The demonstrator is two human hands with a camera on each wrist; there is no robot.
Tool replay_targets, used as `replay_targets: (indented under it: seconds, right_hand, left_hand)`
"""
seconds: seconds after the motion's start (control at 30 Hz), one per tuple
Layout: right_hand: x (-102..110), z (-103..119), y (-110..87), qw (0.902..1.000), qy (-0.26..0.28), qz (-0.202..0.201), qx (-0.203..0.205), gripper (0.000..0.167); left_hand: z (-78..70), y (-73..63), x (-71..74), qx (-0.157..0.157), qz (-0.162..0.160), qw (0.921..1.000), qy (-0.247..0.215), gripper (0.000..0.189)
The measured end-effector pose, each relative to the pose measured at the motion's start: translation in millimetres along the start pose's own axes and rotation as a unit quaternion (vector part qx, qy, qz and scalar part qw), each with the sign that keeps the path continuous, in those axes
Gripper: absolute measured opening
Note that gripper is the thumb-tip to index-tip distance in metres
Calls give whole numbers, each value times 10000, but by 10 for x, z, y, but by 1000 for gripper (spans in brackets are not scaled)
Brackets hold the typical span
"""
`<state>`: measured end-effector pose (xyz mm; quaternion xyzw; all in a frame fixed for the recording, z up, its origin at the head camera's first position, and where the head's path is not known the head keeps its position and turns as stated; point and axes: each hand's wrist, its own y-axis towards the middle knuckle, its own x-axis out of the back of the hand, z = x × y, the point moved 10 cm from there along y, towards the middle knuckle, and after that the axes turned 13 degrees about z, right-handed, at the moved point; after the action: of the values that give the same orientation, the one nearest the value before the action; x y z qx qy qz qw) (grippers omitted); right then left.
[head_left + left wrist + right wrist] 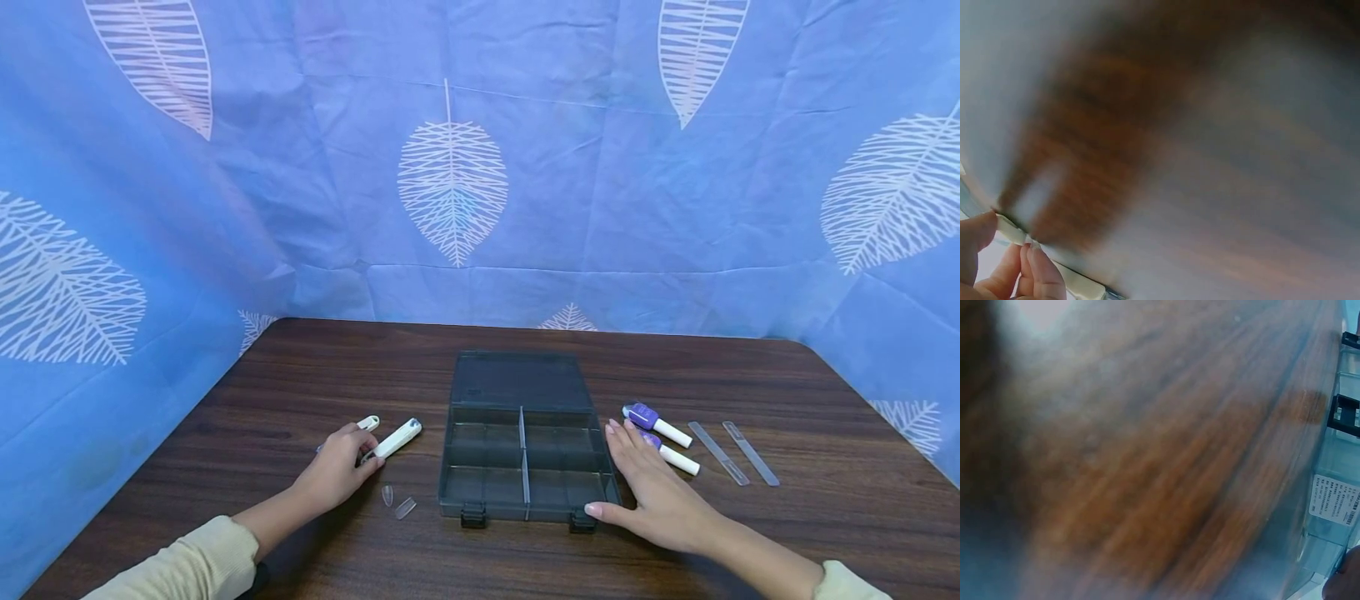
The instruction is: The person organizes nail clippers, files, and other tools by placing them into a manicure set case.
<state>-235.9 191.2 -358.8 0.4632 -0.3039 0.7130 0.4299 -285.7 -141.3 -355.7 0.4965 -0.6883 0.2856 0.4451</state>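
At the left of the table, my left hand (337,471) bends its fingers over the near end of a white nail clipper (397,439). A second white nail clipper (368,423) lies just beyond, partly hidden behind that hand. In the left wrist view, the thumb and fingertips (1041,269) close in at a cream clipper handle (1011,229). My right hand (660,500) lies along the right side of a dark see-through divided box (491,510), fingers straight and thumb at its front right corner. The box's lid (517,379) is laid back, away from me.
Two clear nail tips (387,496) lie between the left hand and the box. Right of the box are two purple nail polish bottles (642,416) with white caps, one partly behind the right hand. Farther right lie two translucent flat strips (718,452). A blue leaf-patterned cloth (525,200) hangs behind.
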Motion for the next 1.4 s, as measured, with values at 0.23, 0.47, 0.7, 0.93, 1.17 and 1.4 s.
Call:
replay_targets:
  seconds: [0.23,0.47,0.7,0.93,1.17,1.4]
  right_hand:
    - [-7,7,4,10000,-47,-27,-16,94]
    - [-10,11,7,10000,-53,2,-19,94]
    - [35,43,18,9995,-302,39,-8,95]
    - [95,92,42,9990,-413,190,-1,96]
    - [128,103,47,9983,-458,362,49,98]
    - [127,103,61,9971,-502,565,112,97]
  left_hand:
    - [-8,-10,33,-33,-56,10000,-20,10]
    - [-6,-17,63,-23,-114,9999,-6,10]
    - [2,-10,94,-81,-150,9999,29,9]
    - [-13,10,155,-107,-252,9996,-53,8]
    - [-117,52,236,-343,-396,9986,-88,8]
    - [-246,100,264,-449,-239,9986,-149,7]
